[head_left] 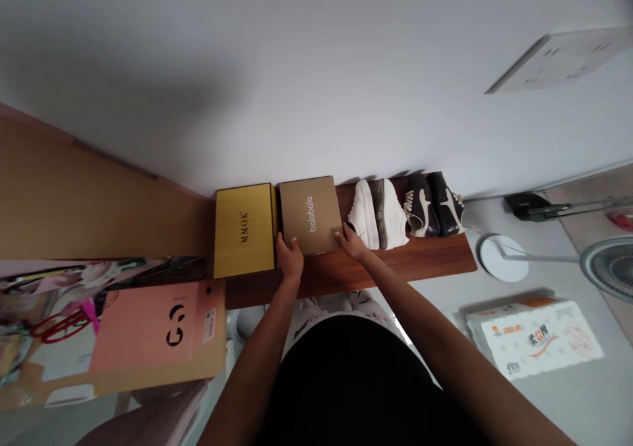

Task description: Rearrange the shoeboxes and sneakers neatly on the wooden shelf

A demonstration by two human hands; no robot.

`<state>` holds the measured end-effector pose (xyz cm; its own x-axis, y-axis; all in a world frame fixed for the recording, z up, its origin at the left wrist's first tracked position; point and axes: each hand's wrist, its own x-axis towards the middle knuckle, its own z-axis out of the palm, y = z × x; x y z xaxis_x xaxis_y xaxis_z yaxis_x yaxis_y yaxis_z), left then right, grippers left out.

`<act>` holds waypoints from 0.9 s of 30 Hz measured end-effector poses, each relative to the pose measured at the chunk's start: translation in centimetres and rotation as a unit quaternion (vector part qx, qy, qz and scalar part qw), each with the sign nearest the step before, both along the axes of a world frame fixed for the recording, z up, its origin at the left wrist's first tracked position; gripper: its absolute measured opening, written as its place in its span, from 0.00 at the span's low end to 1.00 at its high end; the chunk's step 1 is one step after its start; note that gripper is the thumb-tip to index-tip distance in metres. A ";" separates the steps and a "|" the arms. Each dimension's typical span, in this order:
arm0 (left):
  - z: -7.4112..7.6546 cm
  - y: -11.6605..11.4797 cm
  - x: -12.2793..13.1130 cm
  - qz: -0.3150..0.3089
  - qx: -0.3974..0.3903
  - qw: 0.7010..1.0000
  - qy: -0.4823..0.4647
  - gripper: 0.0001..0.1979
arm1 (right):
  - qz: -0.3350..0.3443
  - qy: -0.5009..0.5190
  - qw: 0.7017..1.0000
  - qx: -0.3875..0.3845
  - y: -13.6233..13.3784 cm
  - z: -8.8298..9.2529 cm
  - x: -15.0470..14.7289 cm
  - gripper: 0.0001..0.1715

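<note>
Both of my hands are on a brown shoebox (311, 218) lettered "balabala", which sits on a dark wooden shelf (395, 264) against the wall. My left hand (291, 260) grips its near left corner, and my right hand (352, 241) its near right side; some fingers are hidden along the box's edges. To the left, close to my left hand, stands a yellow shoebox (244, 235) marked "MMOK". A pair of white sneakers (364, 215) rests just right of my right hand. Beyond them is a pair of dark shoes (420, 205) with cream stripes.
A pink box (148, 324) and mixed items fill a cardboard carton (208, 363) at left. On the floor at right lie a white tissue pack (539, 334) and a fan (613, 268) with a round base. A wall plate (564, 57) is at upper right.
</note>
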<state>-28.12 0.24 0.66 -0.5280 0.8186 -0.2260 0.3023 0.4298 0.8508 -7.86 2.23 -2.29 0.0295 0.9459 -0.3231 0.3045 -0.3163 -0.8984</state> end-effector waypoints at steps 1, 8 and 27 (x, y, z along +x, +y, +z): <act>0.6 -0.3 0.7 -0.019 0.025 0.999 0.032 0.29 | -0.001 -0.020 1.000 0.003 -0.3 0.3 0.6 0.37; 1.4 -2.5 9.2 -0.253 0.055 0.965 -0.039 0.24 | -0.078 -0.086 0.991 0.066 -4.1 2.1 11.1 0.27; -8.0 -0.4 15.5 -0.245 -0.106 0.941 -0.207 0.19 | 0.032 -0.072 0.995 -0.062 -3.3 -4.1 20.8 0.23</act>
